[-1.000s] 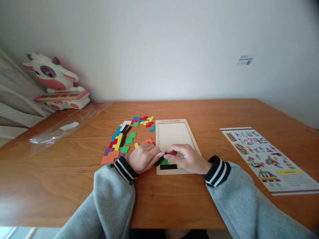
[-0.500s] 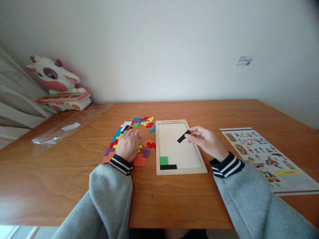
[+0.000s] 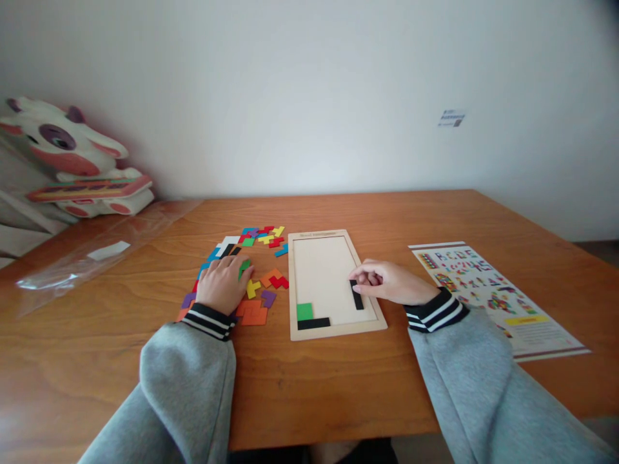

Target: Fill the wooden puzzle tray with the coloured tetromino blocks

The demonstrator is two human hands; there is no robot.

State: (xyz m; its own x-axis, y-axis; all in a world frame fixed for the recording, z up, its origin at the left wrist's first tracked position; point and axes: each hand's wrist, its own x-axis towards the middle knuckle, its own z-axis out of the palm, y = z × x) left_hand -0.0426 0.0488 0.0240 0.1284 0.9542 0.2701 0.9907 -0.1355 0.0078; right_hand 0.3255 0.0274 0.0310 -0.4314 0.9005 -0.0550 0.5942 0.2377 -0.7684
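Note:
My right hand (image 3: 387, 281) pinches a black bar-shaped puzzle piece (image 3: 357, 296) between thumb and fingers, over the right part of the wooden puzzle board (image 3: 316, 258). The bar points toward the board's near edge. In the board's near left corner lies another black bar (image 3: 313, 323), with a green square piece (image 3: 304, 312) just above it. My left hand (image 3: 223, 283) rests over the loose pieces left of the board, thumb apart from the fingers. A green piece (image 3: 244, 267) shows in the gap by the thumb; the fingertips are partly hidden.
Several coloured pieces, such as a yellow piece (image 3: 253, 288) and an orange piece (image 3: 253, 312), lie left of the board. A printed pattern sheet (image 3: 483, 290) lies at the right. A clear plastic bag (image 3: 77, 267) and a cow toy keyboard (image 3: 87, 161) occupy the left side.
My right hand has brought the black bar nearer and lower over the board, turning it from slanted to nearly lengthwise. My left hand has spread from a curled pose. The view has shifted right.

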